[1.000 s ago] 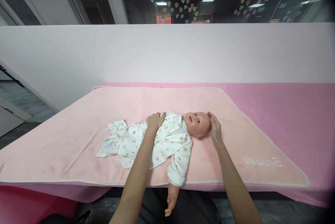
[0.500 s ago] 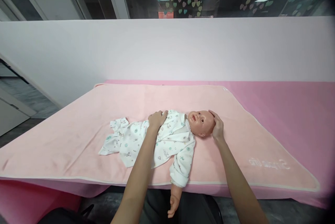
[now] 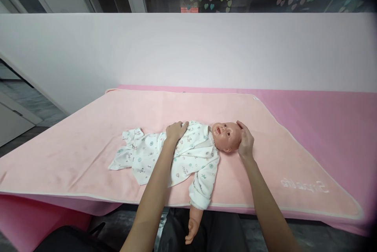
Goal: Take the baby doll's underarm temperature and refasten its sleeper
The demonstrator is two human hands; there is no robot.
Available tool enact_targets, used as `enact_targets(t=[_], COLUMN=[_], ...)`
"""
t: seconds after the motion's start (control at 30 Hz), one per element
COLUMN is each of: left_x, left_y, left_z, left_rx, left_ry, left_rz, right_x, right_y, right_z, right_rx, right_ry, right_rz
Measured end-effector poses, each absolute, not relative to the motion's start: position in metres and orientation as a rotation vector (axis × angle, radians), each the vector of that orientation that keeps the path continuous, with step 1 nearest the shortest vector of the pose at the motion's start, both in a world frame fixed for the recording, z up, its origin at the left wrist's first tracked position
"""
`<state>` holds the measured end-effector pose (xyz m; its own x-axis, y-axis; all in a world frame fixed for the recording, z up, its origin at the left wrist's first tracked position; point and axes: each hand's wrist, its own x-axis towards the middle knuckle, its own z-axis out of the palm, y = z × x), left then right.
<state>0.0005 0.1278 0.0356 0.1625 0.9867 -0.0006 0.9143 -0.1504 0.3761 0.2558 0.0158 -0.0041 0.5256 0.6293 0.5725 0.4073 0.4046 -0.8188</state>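
A baby doll (image 3: 227, 136) lies on its back across a peach blanket (image 3: 94, 112), its head towards the right. It wears white patterned baby clothes (image 3: 196, 146); the trouser legs look flat, and no feet show. My left hand (image 3: 176, 131) rests across the doll's waist, fingers laid over the cloth and thumb apart. Against the crown of the head, my right hand (image 3: 246, 140) is cupped, its fingers curving along the far side. One bare doll forearm (image 3: 194, 222) comes out of the near sleeve and hangs past the table edge. The doll's other arm is hidden.
Under the blanket is a pink table surface (image 3: 332, 126), bordered at the back by a white wall (image 3: 188, 52). Mirrored-looking lettering (image 3: 304, 185) marks the blanket's right corner. A red-pink padded shape (image 3: 38, 220) stands below at the left, beside something black (image 3: 67, 240).
The camera view has tipped slightly downward. Both hands keep their places on the doll, which lies as before.
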Motion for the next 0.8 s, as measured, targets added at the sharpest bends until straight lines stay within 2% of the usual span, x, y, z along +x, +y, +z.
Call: enact_targets(t=[0.2, 0.8], left_x=[0.000, 0.001], left_y=[0.129, 0.130], left_z=[0.035, 0.037], left_rx=[2.143, 2.113], left_ry=[1.832, 1.835], left_rz=[0.369, 0.339], right_x=[0.246, 0.240], right_y=[0.015, 0.017], right_z=[-0.013, -0.016], right_rx=[-1.231, -1.248], right_ry=[-1.094, -1.007], right_rz=[0.035, -0.009])
